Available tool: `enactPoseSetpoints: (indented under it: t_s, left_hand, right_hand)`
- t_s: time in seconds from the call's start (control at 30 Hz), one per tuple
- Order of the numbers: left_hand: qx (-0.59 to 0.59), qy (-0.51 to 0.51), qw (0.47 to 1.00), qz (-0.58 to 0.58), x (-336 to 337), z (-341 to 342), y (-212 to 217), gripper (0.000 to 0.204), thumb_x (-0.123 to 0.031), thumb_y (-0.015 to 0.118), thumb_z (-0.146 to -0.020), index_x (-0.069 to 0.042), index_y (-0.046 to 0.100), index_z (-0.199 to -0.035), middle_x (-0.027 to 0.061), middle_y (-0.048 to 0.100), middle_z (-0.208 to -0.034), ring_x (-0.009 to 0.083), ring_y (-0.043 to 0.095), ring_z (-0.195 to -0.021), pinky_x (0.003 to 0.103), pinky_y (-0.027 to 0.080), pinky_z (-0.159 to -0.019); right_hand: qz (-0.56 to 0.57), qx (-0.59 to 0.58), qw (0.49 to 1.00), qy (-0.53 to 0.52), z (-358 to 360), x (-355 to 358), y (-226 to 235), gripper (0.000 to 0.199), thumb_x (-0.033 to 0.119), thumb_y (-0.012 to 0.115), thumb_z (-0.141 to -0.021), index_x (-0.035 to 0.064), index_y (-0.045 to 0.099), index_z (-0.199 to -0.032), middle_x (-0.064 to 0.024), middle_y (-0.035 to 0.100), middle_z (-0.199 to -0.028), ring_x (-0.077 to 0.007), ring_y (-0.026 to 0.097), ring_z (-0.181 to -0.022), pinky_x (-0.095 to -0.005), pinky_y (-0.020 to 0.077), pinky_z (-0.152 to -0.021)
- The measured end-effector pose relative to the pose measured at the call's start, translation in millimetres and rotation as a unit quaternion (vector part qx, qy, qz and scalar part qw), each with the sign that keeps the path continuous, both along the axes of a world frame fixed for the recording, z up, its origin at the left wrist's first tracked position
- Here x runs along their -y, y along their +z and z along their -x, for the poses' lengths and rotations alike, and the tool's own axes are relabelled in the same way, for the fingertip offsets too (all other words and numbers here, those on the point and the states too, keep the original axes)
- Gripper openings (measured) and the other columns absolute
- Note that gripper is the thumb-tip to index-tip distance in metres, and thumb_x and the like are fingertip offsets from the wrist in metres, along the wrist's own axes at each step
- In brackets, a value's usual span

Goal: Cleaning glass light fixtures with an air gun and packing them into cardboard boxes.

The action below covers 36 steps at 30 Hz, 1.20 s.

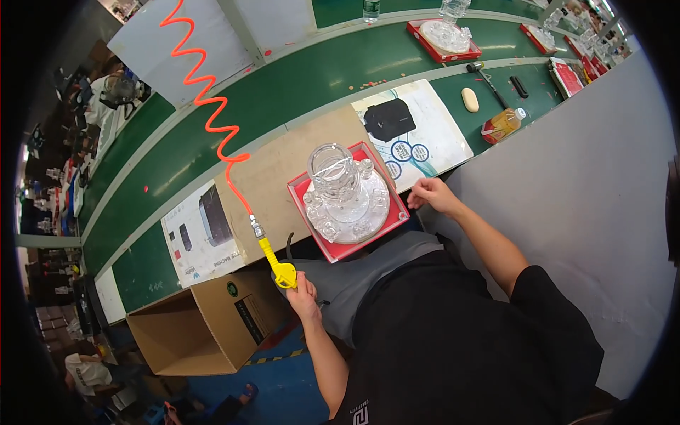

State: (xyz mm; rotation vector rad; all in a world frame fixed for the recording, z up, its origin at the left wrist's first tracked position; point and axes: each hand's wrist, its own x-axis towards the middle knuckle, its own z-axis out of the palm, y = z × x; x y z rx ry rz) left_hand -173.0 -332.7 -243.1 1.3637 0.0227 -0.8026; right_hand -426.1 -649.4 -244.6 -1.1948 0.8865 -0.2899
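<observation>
My left hand (pixel 304 300) grips a yellow air blow gun (pixel 283 273), its nozzle side not clear to see. An orange coiled hose (pixel 212 99) runs from the gun up past the top edge. In front of me a red square tray (pixel 331 255) holds a clear plastic assembly (pixel 347 200) with a round base, a wide upright ring and several small clear parts around it. Just off the tray's right corner is my right hand (pixel 434 196), its fingers curled in; whatever may be inside them is hidden.
Flattened printed cardboard (pixel 202 237) covers part of the green bench (pixel 156 180). An open carton (pixel 205 329) stands below left. Toward the right lie a hammer (pixel 492 88), a cream oval object (pixel 469 100) and a drink bottle (pixel 503 125). Another red tray (pixel 445 53) sits farther along. A grey panel borders the right side.
</observation>
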Motion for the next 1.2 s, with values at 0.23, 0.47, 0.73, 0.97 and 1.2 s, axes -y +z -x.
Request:
enactPoseSetpoints:
  t_s: [0.23, 0.47, 0.73, 0.97, 1.2]
  left_hand:
    - [-0.013, -0.001, 1.0, 0.002, 1, -2, -2, 0.012, -0.015, 0.055, -0.096, -0.004, 0.054, -0.092, -0.0044, 0.038, -0.057, 0.0029, 0.031, -0.043, 0.02, 0.022, -0.039]
    - [-0.015, -0.003, 1.0, -0.001, 1, -2, -3, 0.013, -0.016, 0.054, -0.097, -0.004, 0.054, -0.092, -0.0043, 0.038, -0.057, 0.003, 0.031, -0.043, 0.02, 0.022, -0.039]
    - [-0.009, -0.007, 1.0, 0.0, 5, -1, 0, 0.012, -0.015, 0.054, -0.097, -0.004, 0.054, -0.092, -0.0042, 0.038, -0.057, 0.0031, 0.031, -0.043, 0.02, 0.022, -0.039]
    - [-0.007, -0.003, 1.0, -0.004, 2, -1, -2, 0.011, -0.015, 0.054, -0.097, -0.004, 0.054, -0.093, -0.0042, 0.039, -0.058, 0.0029, 0.031, -0.043, 0.02, 0.022, -0.039]
    - [0.011, -0.01, 1.0, -0.012, 6, 3, 3, 0.012, -0.015, 0.053, -0.097, -0.004, 0.053, -0.093, -0.0047, 0.037, -0.057, 0.003, 0.029, -0.042, 0.021, 0.021, -0.038]
  right_hand:
    - [-0.07, -0.034, 0.996, -0.045, 80, -37, -19, 0.02, 0.021, 0.052, -0.098, 0.0048, 0.056, -0.086, -0.0069, 0.066, -0.078, -0.0142, 0.065, -0.07, -0.0263, 0.0523, -0.064]
    - [0.004, -0.167, 0.985, -0.041, 161, -73, -88, 0.016, 0.015, 0.053, -0.094, 0.0041, 0.054, -0.083, -0.0057, 0.065, -0.075, -0.0135, 0.063, -0.067, -0.0271, 0.0521, -0.062]
    - [0.281, -0.365, 0.853, 0.245, 204, -93, -132, 0.023, 0.002, 0.058, -0.078, 0.0037, 0.062, -0.1, -0.0158, 0.064, -0.096, -0.0351, 0.061, -0.091, -0.0387, 0.0507, -0.078]
    - [0.43, -0.167, 0.887, 0.017, 33, -45, 10, 0.018, 0.015, 0.068, -0.083, 0.0057, 0.064, -0.098, -0.0101, 0.058, -0.111, -0.0243, 0.062, -0.09, -0.0324, 0.0528, -0.074]
    - [0.611, -0.259, 0.741, 0.105, -41, -45, 5, 0.018, 0.014, 0.068, -0.077, 0.0086, 0.067, -0.094, -0.011, 0.054, -0.121, -0.0268, 0.058, -0.104, -0.0361, 0.0533, -0.074]
